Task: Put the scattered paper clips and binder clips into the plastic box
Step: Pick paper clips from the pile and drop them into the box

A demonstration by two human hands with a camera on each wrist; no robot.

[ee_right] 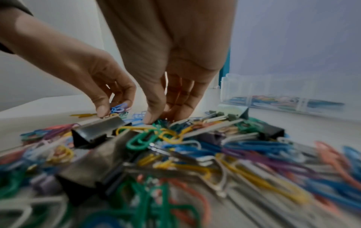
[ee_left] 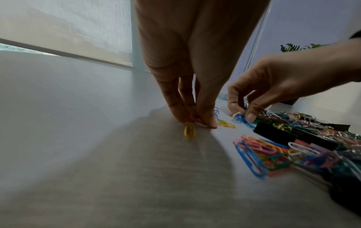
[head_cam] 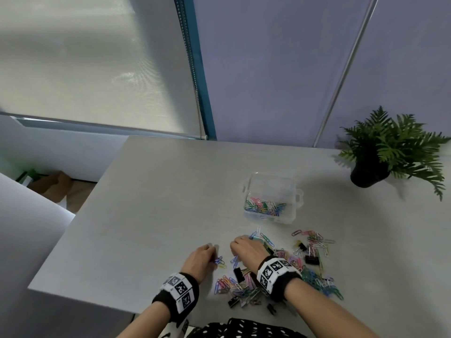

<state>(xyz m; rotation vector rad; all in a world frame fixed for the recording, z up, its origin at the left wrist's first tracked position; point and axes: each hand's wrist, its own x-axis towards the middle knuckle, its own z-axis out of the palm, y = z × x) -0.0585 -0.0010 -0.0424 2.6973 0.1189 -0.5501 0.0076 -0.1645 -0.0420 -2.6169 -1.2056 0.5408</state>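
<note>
A clear plastic box (head_cam: 291, 191) stands open on the grey table (head_cam: 158, 203), holding several coloured paper clips; in the right wrist view the box (ee_right: 273, 86) is at the far right. In front of it lies a pile of paper clips (head_cam: 314, 279) mixed with black binder clips (head_cam: 312, 259). My left hand (head_cam: 214, 254) is at the pile's left edge and pinches a few paper clips (ee_left: 194, 118) on the table, with a yellow clip (ee_left: 189, 131) just below them. My right hand (head_cam: 238, 247), close beside it, pinches blue paper clips (ee_left: 241, 119) with curled fingers (ee_right: 150, 117).
A potted fern (head_cam: 380, 154) stands at the table's far right. The table's left edge (head_cam: 73, 215) drops off beside a white surface. A large black binder clip (ee_right: 97, 131) lies between my two hands. Bare tabletop stretches behind and left of the box.
</note>
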